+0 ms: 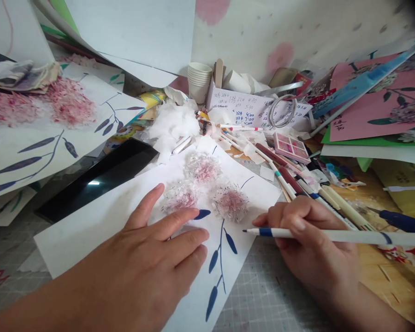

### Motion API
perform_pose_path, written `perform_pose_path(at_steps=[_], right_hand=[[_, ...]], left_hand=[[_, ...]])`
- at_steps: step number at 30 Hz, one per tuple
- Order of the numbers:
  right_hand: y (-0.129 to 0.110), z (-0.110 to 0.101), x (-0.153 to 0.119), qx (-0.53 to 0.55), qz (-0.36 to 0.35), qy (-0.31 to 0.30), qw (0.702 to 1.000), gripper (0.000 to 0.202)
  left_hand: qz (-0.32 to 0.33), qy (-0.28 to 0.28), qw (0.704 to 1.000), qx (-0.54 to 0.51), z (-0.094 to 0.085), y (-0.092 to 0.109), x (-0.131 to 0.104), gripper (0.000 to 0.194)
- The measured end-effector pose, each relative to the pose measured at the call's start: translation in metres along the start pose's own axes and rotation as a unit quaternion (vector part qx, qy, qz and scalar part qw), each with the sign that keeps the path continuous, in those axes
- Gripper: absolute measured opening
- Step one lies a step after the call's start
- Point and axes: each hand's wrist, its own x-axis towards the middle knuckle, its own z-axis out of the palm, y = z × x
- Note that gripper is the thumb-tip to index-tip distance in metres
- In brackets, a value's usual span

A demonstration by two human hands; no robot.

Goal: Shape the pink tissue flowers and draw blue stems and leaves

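Note:
A sheet of white paper [100,226] lies angled in front of me on a grey cutting mat. Three fluffy pink-and-white flowers, one of them a flower [231,202] on the right, sit on its upper part, with dark blue leaves [212,261] and a thin stem drawn below. My left hand [159,258] rests flat on the paper with fingers spread, the index fingertip beside a blue leaf [202,215]. In my right hand [307,240] is a white marker pen [359,237] with a blue band, its dark tip pointing left, close to the sheet's right edge.
A black tablet-like slab [103,177] lies left of the sheet, below another flower picture [38,157]. Behind are white cotton wool [174,124], stacked paper cups [198,80] and a written note [240,106]. Pens and a small palette [291,147] crowd the right, near a pink picture [376,101].

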Motion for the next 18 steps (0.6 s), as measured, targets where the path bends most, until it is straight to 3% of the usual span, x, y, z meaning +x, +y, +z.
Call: perform_pose_path(at_steps=[2, 8, 18], right_hand=[[0.0016, 0.0016, -0.0023, 0.006, -0.002, 0.008, 1.0, 0.027], [-0.0039, 0.0092, -0.0049, -0.16, 0.045, -0.105, 0.981, 0.021], [-0.0061, 0.0088, -0.0049, -0.236, 0.018, -0.115, 0.965, 0.02]], left_hand=[[0.0, -0.003, 1.0, 0.005, -0.0004, -0.001, 0.0005, 0.022], [0.001, -0.014, 1.0, 0.011, -0.0017, -0.0003, 0.0, 0.023], [0.005, -0.015, 1.0, 0.022, -0.0009, 0.0031, -0.0007, 0.019]])
